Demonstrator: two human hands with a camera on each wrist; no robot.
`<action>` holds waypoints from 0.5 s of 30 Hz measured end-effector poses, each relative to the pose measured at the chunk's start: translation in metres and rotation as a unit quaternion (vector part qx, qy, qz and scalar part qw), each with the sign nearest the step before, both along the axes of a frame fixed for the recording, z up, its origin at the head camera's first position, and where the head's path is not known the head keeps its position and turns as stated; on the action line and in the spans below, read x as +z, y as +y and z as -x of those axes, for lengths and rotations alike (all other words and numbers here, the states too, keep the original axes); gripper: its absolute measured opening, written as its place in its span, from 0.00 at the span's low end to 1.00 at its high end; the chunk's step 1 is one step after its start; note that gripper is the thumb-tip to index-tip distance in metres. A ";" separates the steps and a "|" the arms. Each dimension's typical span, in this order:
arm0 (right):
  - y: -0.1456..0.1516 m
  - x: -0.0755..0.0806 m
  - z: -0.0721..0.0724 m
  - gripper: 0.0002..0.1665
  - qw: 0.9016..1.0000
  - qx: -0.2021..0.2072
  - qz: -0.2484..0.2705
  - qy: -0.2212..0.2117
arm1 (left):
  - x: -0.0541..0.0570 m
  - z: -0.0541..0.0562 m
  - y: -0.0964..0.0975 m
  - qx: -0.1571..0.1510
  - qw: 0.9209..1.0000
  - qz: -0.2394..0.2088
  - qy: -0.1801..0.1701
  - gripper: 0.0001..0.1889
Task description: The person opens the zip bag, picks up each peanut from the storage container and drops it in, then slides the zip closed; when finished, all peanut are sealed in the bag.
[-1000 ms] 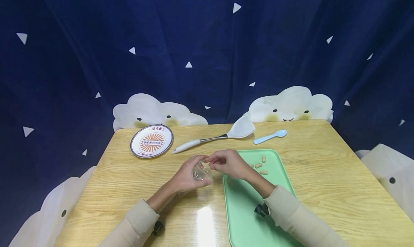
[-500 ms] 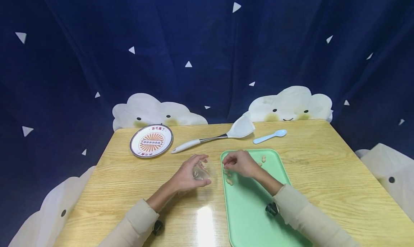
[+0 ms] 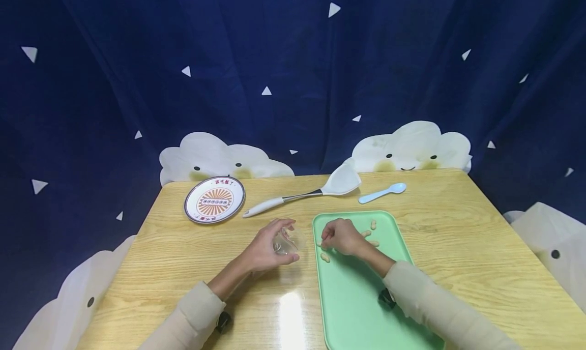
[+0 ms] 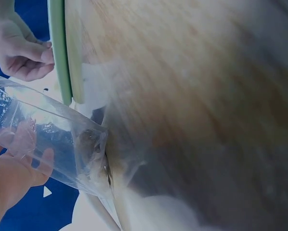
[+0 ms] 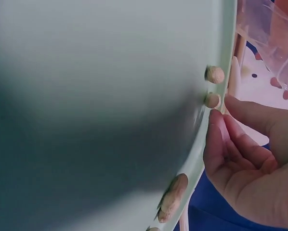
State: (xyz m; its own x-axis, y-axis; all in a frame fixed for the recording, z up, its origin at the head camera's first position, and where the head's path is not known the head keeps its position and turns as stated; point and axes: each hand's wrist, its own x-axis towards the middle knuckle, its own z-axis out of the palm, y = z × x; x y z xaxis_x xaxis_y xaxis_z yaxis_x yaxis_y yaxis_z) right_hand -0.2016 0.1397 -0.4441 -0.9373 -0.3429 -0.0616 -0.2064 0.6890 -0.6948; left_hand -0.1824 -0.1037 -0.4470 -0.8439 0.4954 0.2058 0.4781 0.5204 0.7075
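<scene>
My left hand point(image 3: 269, 247) grips a clear plastic bag point(image 4: 62, 139), its thumb and fingers curved around the upper part. Brownish shapes show through the bag's lower end in the left wrist view. Over the green tray point(image 3: 352, 299), near its left edge, is my right hand point(image 3: 342, 236). Its thumb and forefinger stand slightly apart, the fingertips right at a peanut point(image 5: 212, 100). Another peanut point(image 5: 215, 74) lies just beyond that one. Several more lie along the tray's far part, including one peanut point(image 3: 373, 225) near the far right corner.
A patterned white plate point(image 3: 214, 200) lies at the back left of the wooden table point(image 3: 458, 248). Beside it is a spatula point(image 3: 341, 182) with a white handle. A light blue spoon point(image 3: 384, 193) sits behind the tray. A dark blue curtain point(image 3: 274, 60) hangs behind.
My right hand has moved from the bag's mouth rightward to the tray, then slightly lower over the peanuts. The left hand and the bag have stayed in place.
</scene>
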 end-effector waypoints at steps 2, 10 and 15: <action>-0.002 0.000 -0.001 0.04 1.000 -0.005 -0.007 -0.005 | 0.000 0.000 0.000 0.000 1.000 0.000 0.001 0.43; -0.001 0.000 -0.001 0.01 1.000 -0.006 -0.019 0.001 | 0.000 0.000 0.001 0.000 1.000 -0.004 -0.003 0.43; 0.001 0.009 0.002 0.02 1.000 -0.009 -0.005 0.011 | 0.000 0.000 0.000 -0.001 1.000 -0.002 -0.002 0.43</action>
State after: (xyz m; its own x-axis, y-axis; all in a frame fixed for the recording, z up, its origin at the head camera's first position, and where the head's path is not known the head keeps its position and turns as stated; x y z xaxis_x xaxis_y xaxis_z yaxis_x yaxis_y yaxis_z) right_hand -0.2032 0.1408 -0.4352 -0.9442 -0.3262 -0.0446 -0.2096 0.7000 -0.6827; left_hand -0.1824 -0.1033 -0.4468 -0.8435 0.4968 0.2040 0.4763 0.5165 0.7116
